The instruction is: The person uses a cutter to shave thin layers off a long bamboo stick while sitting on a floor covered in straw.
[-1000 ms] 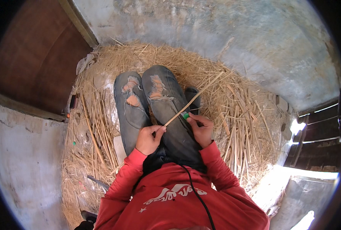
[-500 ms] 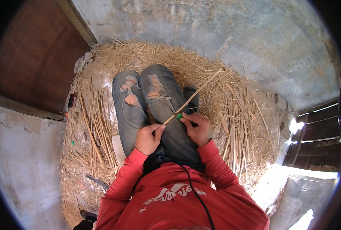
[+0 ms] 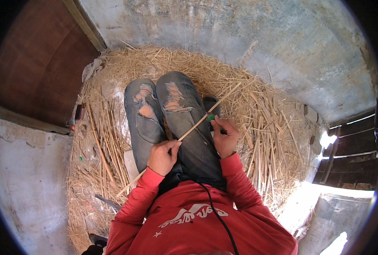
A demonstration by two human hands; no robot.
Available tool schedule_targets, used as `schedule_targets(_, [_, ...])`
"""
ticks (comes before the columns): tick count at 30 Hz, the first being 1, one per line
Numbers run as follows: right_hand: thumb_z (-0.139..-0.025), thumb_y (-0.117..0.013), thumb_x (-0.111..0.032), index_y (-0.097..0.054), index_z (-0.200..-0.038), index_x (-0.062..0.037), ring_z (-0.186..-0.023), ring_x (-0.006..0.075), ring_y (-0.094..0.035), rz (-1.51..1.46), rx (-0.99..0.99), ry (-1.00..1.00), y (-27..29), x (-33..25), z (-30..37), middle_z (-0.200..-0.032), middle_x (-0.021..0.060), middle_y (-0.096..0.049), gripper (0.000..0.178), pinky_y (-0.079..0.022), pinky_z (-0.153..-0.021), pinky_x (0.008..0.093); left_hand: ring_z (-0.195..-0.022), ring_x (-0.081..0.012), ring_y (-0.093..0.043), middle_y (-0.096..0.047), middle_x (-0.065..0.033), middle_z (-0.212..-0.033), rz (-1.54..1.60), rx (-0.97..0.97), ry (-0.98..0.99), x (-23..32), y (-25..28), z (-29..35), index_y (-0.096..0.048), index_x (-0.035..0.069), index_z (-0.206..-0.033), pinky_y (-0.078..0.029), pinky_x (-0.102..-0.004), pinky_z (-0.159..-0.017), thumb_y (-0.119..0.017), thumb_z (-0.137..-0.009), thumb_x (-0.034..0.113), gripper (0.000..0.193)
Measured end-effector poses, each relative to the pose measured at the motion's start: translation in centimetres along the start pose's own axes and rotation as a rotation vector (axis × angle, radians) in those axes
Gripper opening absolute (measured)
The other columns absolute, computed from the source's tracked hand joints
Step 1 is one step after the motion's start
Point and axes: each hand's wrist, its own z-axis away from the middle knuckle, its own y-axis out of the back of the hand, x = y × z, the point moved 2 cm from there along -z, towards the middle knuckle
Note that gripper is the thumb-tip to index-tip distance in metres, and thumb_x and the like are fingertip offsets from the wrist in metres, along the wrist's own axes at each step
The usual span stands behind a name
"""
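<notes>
A long, thin, pale strip [image 3: 193, 127], like split bamboo, slants across my legs from lower left to upper right. My left hand [image 3: 162, 158] is closed on it, pinching it between thumb and fingers above my thigh; its lower end shows past my left sleeve. My right hand [image 3: 226, 135] is closed on a small green object [image 3: 210, 117], which sits against the strip farther up. What kind of thing this is, and whether it has a blade, I cannot make out. The strip's far end reaches over the straw.
Bundles of similar strips lie left [image 3: 106, 140] and right [image 3: 267, 140] of my legs in torn jeans [image 3: 180, 123]. Loose straw [image 3: 155, 55] covers the floor. A stained wall [image 3: 223, 25] stands ahead, a brown panel [image 3: 40, 63] at left. Dark slats [image 3: 350, 153] stand right.
My right hand and the green object have moved up and rightward along the strip, away from my left hand. The strip has slid down and left through my left hand.
</notes>
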Motion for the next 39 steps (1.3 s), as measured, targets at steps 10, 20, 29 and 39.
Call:
schedule_targets(10, [-0.084,-0.08,0.003,-0.079,-0.103,-0.0018,-0.067,0.0146,-0.06,-0.243,-0.272,-0.096,0.2,-0.2,1.4,-0.077,0.0088,-0.066,0.019,-0.046,-0.062,0.0289,-0.074,-0.0402,-0.069,-0.072,-0.021,-0.086,0.025,-0.013,0.015,-0.7,-0.4,-0.1,-0.076,0.001,-0.093,-0.055,-0.0432,-0.066,-0.074,-0.093,0.018,0.017])
schedule_targets(20, [-0.09,-0.077,0.003,-0.077,-0.102,0.0003,-0.075,0.0092,-0.063,0.033,0.033,0.082,0.0,0.2,0.6,-0.083,0.006,-0.067,0.012,-0.048,-0.064,0.0234,-0.072,-0.0386,-0.069,-0.071,-0.0178,-0.083,-0.147,0.011,-0.056,-0.6,0.2,0.7,-0.077,0.002,-0.095,-0.055,-0.0435,-0.065,-0.074,-0.093,0.019,0.016])
schedule_targets(29, [-0.083,-0.082,0.0,-0.079,-0.102,-0.0022,-0.067,0.0176,-0.06,-0.316,-0.18,-0.226,-0.5,0.6,1.5,-0.075,0.0087,-0.063,0.019,-0.046,-0.063,0.0294,-0.072,-0.0386,-0.069,-0.072,-0.018,-0.085,-0.106,0.03,-0.036,-1.9,0.1,1.4,-0.078,0.002,-0.095,-0.055,-0.0434,-0.064,-0.075,-0.092,0.019,0.017])
schedule_targets(39, [-0.083,-0.082,0.003,-0.079,-0.103,-0.0025,-0.067,0.0153,-0.061,-0.361,-0.092,-0.282,0.8,0.9,1.8,-0.078,0.0079,-0.065,0.022,-0.047,-0.063,0.0271,-0.069,-0.0374,-0.069,-0.071,-0.0174,-0.082,-0.1,0.043,-0.047,-1.5,-0.3,0.6,-0.078,0.002,-0.094,-0.054,-0.0425,-0.063,-0.075,-0.093,0.02,0.018])
